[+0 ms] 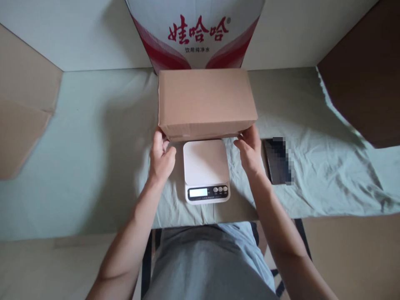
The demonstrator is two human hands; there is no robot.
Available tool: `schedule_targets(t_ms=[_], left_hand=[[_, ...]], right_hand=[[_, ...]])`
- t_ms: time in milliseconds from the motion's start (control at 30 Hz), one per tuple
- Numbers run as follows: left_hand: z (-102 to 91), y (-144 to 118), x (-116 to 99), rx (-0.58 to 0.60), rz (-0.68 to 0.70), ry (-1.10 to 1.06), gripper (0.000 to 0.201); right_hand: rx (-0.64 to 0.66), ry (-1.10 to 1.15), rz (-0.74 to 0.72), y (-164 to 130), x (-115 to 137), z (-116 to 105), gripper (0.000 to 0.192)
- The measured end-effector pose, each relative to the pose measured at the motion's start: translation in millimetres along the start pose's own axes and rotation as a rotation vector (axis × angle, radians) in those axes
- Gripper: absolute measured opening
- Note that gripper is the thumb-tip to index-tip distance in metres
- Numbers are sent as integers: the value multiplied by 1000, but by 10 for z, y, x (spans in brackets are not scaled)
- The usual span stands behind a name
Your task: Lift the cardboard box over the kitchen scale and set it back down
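Note:
A brown cardboard box (206,98) is between my hands, behind a white kitchen scale (206,162). My left hand (161,154) grips the box at its near left lower corner, with some fingers hidden under or behind it. At the near right lower corner, my right hand (250,148) holds it the same way, thumb towards the scale. The scale's platform carries nothing, and its small display is lit, though I cannot read any digits. Whether the box touches the cloth is hidden.
Pale green cloth (84,166) covers the table. A white and red carton (200,33) with Chinese lettering stands behind the box. Right of my right hand lies a dark, partly pixelated flat object (278,162). Cardboard panels (25,100) stand at left and a dark one (362,79) at right.

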State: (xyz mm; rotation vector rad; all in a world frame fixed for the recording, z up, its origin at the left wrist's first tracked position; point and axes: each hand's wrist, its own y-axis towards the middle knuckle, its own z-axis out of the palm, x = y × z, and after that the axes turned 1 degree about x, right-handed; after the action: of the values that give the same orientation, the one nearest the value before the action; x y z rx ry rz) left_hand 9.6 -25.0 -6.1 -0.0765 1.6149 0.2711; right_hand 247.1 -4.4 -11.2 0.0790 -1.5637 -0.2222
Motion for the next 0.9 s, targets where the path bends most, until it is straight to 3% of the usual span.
schedule_targets(t_ms=[167,333,600,900], left_hand=[[-117,-270,-389,-6,55,61,49],[-213,-678,-521,-30,1,88,42],[-274,-1154,-411,-33,-91,92,53],[-358,-1238,-35,-84,-96,148,48]], right_hand=[[-43,-44,-59,-237,344,-67,38],[-61,-52,23,-645,539,-108,32],[-37,-68,172,-1142,406,-267,52],[-115,-27,167,-1260,158,-341,61]])
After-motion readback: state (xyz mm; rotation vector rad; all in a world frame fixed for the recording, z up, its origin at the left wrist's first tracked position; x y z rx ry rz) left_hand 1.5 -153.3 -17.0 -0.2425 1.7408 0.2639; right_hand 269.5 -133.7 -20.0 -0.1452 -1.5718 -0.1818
